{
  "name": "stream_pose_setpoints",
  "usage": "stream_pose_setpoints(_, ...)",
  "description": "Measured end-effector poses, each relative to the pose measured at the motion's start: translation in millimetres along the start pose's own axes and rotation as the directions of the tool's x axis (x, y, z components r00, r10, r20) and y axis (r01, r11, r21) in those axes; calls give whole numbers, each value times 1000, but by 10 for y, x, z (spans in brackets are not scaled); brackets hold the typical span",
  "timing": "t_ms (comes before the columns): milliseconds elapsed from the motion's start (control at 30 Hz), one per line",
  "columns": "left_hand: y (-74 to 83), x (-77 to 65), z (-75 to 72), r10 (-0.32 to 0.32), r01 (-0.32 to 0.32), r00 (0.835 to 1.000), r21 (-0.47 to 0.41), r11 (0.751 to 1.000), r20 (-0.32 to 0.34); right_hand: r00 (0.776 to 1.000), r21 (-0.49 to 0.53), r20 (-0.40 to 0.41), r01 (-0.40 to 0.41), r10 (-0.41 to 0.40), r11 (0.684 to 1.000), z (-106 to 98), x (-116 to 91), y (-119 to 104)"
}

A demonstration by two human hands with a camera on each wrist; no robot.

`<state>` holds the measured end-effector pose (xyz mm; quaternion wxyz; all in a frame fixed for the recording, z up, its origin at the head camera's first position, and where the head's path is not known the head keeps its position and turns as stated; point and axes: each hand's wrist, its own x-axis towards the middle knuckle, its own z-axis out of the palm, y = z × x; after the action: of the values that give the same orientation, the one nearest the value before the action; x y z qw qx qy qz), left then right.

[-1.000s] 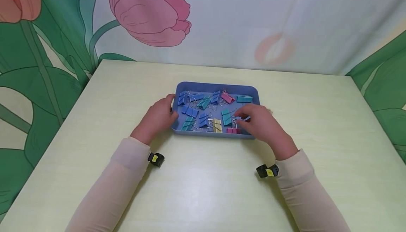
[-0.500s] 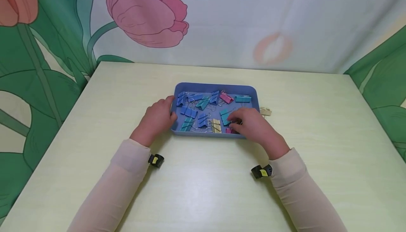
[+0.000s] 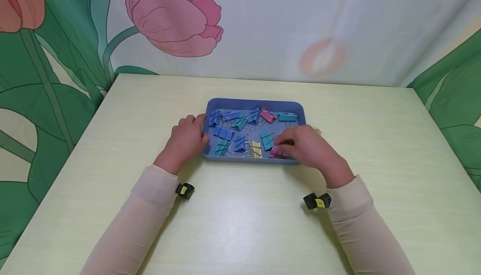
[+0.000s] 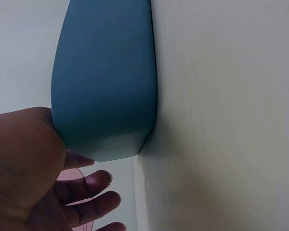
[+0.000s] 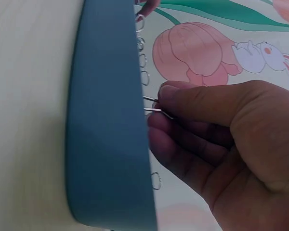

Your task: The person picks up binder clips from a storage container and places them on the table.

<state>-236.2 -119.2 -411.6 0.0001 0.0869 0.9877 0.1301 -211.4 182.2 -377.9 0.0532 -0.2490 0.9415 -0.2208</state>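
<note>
While the thumb and fingertips of the right hand (image 3: 310,143) come together on the wire handle of a pink binder clip (image 3: 275,152), the left hand (image 3: 185,141) rests against the left end of a blue tray (image 3: 251,161), its fingers loosely apart and its thumb at the rim. The pink binder clip lies tilted at the tips of the right hand's fingers, inside the tray near its front wall; from the right wrist, the wire handle (image 5: 153,109) shows between thumb and fingers, just past the rim.

To the left of that grip sits a yellow clip (image 3: 256,149), and just beyond the fingertips a teal clip (image 3: 267,140). Farther from the right hand, near the back wall, lie a second pink clip (image 3: 268,116) and another teal one. Just right of the left hand's thumb are a blue clip (image 3: 223,132) and, nearer the person, a green-blue clip (image 3: 221,147); more clips lie beyond. A beige item (image 3: 318,131) shows partly behind the right hand, outside the tray. Both hands are over the pale worktop (image 3: 233,216), with a floral backdrop (image 3: 263,24) beyond them.
</note>
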Motion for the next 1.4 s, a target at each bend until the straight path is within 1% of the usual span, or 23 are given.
stream_pose_setpoints(100,5,-3,3,-2,2,1000,-1,1000,1,999,29,-3,-32,32,999,-56,-29,-12)
stream_pose_setpoints(200,9,-5,1,-1,1,1000,-1,1000,0,998,49,-23,-65,66,997,-121,-55,-5)
stream_pose_setpoints(367,18,-7,-11,-4,4,1000,-5,1000,11,990,61,-119,-72,79,996,-239,-120,47)
stream_pose_setpoints(433,19,-6,-14,-7,7,1000,-8,1000,22,983,76,-162,-78,89,994,-282,-149,75)
stream_pose_setpoints(533,16,-3,-14,-13,14,999,-16,1000,40,966,108,-223,-106,128,988,-341,-178,129)
stream_pose_setpoints(700,10,2,-6,-23,25,998,-27,999,58,923,156,-315,-180,222,971,-420,-200,250)
stream_pose_setpoints(867,23,9,-9,-32,34,997,-30,999,68,868,199,-390,-247,308,948,-478,-228,401)
stream_pose_setpoints(1000,35,10,-7,-39,41,997,-31,999,74,824,264,-428,-281,373,923,-507,-252,519)
stream_pose_setpoints(1133,36,2,-12,-35,37,997,-37,999,69,783,335,-437,-315,442,888,-520,-275,635)
stream_pose_setpoints(1233,32,3,-9,-31,34,997,-44,998,66,755,361,-426,-364,499,859,-515,-292,726)
stream_pose_setpoints(1333,27,7,-3,-30,34,997,-50,998,67,733,380,-407,-407,545,831,-494,-301,813)
stream_pose_setpoints(1400,25,8,-1,-30,33,997,-53,998,68,724,392,-386,-432,572,812,-470,-303,867)
